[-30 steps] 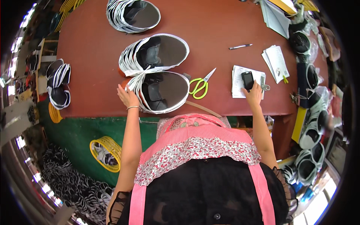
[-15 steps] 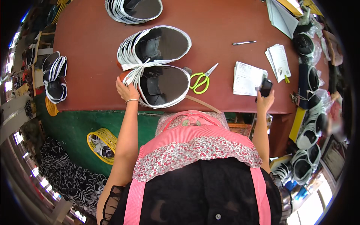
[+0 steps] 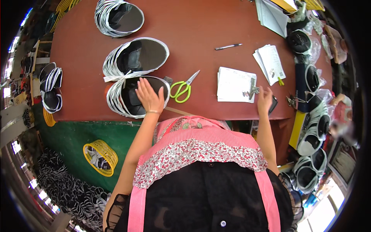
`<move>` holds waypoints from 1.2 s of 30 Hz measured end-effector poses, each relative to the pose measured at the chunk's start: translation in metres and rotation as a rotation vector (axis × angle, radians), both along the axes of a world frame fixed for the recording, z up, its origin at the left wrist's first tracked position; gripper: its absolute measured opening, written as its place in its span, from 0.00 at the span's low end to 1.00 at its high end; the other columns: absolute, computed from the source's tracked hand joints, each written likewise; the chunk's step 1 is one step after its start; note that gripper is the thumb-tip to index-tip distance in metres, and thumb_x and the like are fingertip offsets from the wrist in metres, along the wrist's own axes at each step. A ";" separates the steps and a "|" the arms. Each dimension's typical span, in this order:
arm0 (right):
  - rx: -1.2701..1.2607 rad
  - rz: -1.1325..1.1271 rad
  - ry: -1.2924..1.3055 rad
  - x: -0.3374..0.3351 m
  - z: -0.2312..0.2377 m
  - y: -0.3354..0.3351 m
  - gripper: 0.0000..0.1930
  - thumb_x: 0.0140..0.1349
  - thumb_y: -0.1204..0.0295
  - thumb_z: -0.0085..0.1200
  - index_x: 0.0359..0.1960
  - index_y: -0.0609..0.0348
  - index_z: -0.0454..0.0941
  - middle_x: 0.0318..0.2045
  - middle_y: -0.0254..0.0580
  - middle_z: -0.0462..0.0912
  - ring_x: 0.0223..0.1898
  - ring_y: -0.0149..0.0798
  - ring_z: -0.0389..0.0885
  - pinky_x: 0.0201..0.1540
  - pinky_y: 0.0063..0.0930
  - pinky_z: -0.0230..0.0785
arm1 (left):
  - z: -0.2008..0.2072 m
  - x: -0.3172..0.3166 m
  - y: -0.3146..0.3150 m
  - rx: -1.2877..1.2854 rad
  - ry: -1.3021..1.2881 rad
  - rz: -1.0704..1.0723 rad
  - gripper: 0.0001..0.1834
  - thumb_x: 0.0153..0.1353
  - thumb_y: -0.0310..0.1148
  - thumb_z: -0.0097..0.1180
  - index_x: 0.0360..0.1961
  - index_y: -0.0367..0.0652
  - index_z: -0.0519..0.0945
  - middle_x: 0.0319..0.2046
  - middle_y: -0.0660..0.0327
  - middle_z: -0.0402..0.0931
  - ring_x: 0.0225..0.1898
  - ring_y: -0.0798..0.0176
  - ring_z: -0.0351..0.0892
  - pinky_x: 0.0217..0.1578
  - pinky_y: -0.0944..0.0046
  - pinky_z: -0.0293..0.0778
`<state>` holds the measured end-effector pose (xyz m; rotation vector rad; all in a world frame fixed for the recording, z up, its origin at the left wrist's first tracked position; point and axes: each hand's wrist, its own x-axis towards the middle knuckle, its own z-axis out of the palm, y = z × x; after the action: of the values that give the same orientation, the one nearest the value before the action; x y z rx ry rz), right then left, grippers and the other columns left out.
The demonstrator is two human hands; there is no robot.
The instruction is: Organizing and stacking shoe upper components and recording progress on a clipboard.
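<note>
A bundle of white-edged black shoe uppers [image 3: 148, 54], tied with a white strip [image 3: 123, 78], lies in two nested stacks at the table's left. My left hand [image 3: 150, 96] is open and lies over the nearer stack, its fingers stretched toward the black lining. My right hand [image 3: 264, 99] is beside a stack of printed sheets [image 3: 234, 85], its slightly parted fingertips next to the metal binder clip [image 3: 254, 90] on their right edge. A small black device [image 3: 274, 103] lies beside that hand, partly hidden by it.
Green-handled scissors [image 3: 181, 92] lie right of the uppers. Beyond are a pen [image 3: 228, 46] and more paper slips [image 3: 270, 63]. Other uppers [image 3: 119, 17] sit at the far left and left edge [image 3: 51, 87]. A yellow basket [image 3: 112, 154] stands on the green floor. Shoes [image 3: 309, 143] line the right side.
My left hand has moved from the strip onto the nearer stack. My right hand has let go of the black device and come to the clip. The view has shifted, sliding the table things leftward.
</note>
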<state>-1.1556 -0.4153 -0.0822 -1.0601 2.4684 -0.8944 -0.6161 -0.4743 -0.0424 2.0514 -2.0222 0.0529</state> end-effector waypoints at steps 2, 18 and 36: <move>0.024 0.128 0.066 0.010 -0.015 -0.013 0.25 0.62 0.56 0.67 0.55 0.59 0.79 0.40 0.54 0.83 0.43 0.54 0.84 0.49 0.44 0.75 | -0.025 -0.020 -0.011 0.045 0.009 0.073 0.53 0.63 0.53 0.60 0.74 0.22 0.53 0.76 0.33 0.47 0.78 0.33 0.44 0.75 0.37 0.44; -0.215 0.781 0.229 0.158 0.041 -0.064 0.12 0.60 0.76 0.64 0.45 0.58 0.80 0.46 0.46 0.80 0.50 0.53 0.77 0.53 0.45 0.71 | 0.039 0.075 -0.078 -0.153 -0.108 -0.317 0.03 0.53 0.37 0.71 0.28 0.57 0.87 0.32 0.71 0.72 0.42 0.61 0.72 0.46 0.54 0.64; -0.179 1.117 0.045 0.292 0.017 -0.050 0.04 0.60 0.74 0.58 0.37 0.57 0.80 0.38 0.41 0.78 0.43 0.47 0.77 0.46 0.41 0.72 | 0.019 0.077 -0.116 -0.101 -0.429 -0.780 0.05 0.57 0.32 0.55 0.28 0.50 0.82 0.37 0.66 0.74 0.47 0.64 0.72 0.52 0.56 0.63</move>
<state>-0.8632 -0.4658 -0.0647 -2.1494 1.3864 -0.6740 -0.5394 -0.5900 -0.0231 1.1323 -2.8630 0.4602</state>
